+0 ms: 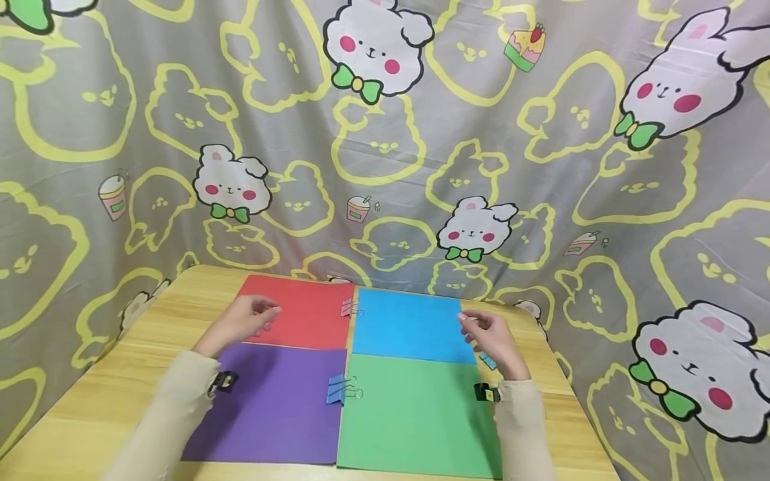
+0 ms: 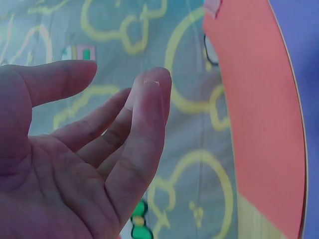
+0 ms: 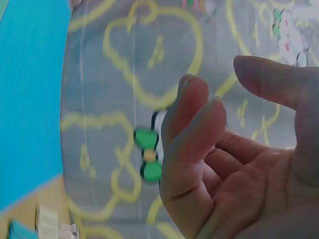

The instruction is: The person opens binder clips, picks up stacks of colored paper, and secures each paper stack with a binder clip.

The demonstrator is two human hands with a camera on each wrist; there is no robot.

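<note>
Left hand [image 1: 243,317] raised by the left part of the red sheet [image 1: 313,314]; right hand [image 1: 494,337] by the right edge of the blue sheet [image 1: 409,324]; both empty, thumbs well apart from loosely bent fingers; purple sheet [image 1: 283,407] and green sheet [image 1: 415,414] lie nearer on the table [image 1: 565,414]; sheets judged light, fairly stiff, easily creased; best held by outer edges, clear of pink clip [image 1: 346,307] and blue clip [image 1: 335,389].

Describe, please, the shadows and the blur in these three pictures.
Head view: soft shadow on the purple sheet beside the left sleeve; left wrist view: left hand dim, patterned curtain hazy; right wrist view: teal object at lower left blurred, right hand clearer.
</note>
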